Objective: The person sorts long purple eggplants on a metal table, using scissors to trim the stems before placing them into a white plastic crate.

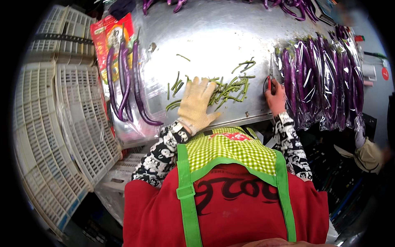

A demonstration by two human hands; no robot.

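My left hand (197, 103), in a pale knitted work glove, lies palm down with its fingers spread. It covers part of a loose pile of cut green stems (228, 91) on the steel tabletop (200, 40). My bare right hand (275, 98) grips the red handle of a pair of scissors (269, 81), whose blades point toward the far side. Just right of that hand, long purple eggplants in clear plastic bags (321, 80) lie side by side in a row. Several loose eggplants (125, 77) rest on plastic film to the left.
White plastic crates (86, 120) stand along the left side. A red printed bag (108, 34) and a dark cloth (122, 8) lie at the far left corner. More eggplants (296, 7) are along the far edge. Dark stacked crates (333, 185) sit at the lower right.
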